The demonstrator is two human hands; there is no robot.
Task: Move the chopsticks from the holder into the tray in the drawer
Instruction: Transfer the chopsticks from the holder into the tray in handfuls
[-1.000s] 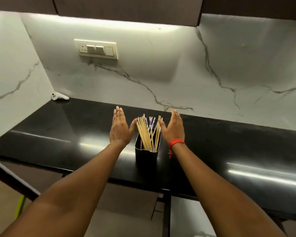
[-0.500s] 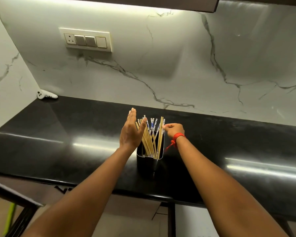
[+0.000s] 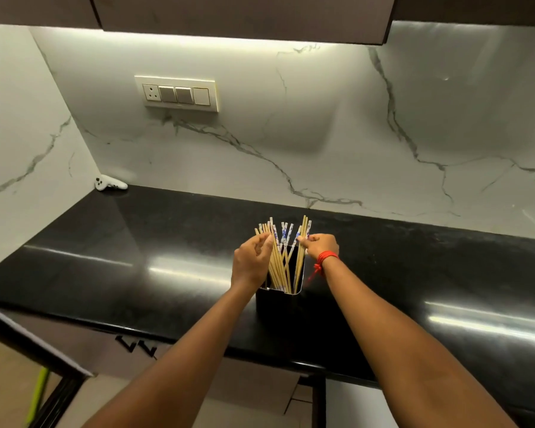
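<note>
So this one's basically at the very start. All the chopsticks (image 3: 283, 257) are standing in the black holder (image 3: 278, 304), which sits on the dark tabletop (image 3: 136, 248) close to its front edge. Nothing has gone into a tray yet, and no open drawer or tray shows anywhere in the head view, so opening one and carrying the sticks over is all left to do.

The person's left hand (image 3: 250, 262) is curled partway around the left side of the bundle, fingers touching the outer sticks. The right hand (image 3: 320, 246), the one with the red thread on the wrist, has its fingertips pinched in on the sticks at the right side. Whether either hand has a proper grip or is just gathering them is hard to tell from this angle, probably just gathering.

Room-wise it's easy: the tabletop is bare on both sides of the holder, with only a small white controller (image 3: 109, 183) far back in the left corner. The upper cabinets hang well above. What look like drawer handles (image 3: 136, 347) sit just below the front edge, left of the holder.
</note>
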